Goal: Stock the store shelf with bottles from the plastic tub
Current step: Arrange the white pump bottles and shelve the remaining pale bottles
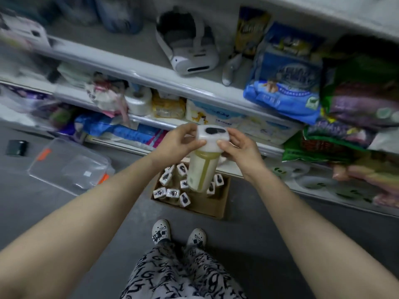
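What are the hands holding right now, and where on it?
Both the left hand and right hand grip one yellowish bottle by its white cap.

A grey concrete floor point(32, 201) spreads beneath me, from six o'clock out to nine. White shelving point(151, 76) runs in tiers from ten o'clock down to three (its far left blurred), under dim, even light.
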A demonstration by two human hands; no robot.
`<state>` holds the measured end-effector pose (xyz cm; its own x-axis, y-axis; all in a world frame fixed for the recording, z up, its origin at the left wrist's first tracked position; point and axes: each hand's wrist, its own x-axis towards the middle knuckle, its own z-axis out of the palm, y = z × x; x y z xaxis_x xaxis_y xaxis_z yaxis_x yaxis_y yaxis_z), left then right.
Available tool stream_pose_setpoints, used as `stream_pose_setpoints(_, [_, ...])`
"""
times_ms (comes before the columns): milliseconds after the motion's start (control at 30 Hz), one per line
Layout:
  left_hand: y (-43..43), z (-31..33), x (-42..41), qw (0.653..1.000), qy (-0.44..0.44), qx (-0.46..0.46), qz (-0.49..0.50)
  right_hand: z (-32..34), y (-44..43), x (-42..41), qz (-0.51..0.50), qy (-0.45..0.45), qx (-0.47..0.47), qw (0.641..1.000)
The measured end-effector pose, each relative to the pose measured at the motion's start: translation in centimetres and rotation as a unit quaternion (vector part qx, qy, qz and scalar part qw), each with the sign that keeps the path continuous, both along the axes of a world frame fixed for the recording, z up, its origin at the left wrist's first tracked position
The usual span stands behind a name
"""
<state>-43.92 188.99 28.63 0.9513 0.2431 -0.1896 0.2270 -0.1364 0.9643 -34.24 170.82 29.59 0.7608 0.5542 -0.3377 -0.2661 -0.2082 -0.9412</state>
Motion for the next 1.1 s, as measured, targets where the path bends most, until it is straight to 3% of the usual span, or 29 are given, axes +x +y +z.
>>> stream_pose_setpoints(500, [7.4,15.3,-4.1,0.976,-0.084,0.088,0.179,15.4,10.5,-0.1,0.131,-0.122,0.059,0.982])
stream_pose_setpoints(733, [13.9,20.0,-8.8,0.958,-0.113,0.154,0.214,20.3,18.1,-3.6,0.168,-0.163,0.083,0.969])
stream_pose_setpoints(1100, [26.8,25.1,-17.5,0.95,-0.136,0.165,0.226,24.5,30.9,-12.1,0.177,-0.185,0.133,0.958])
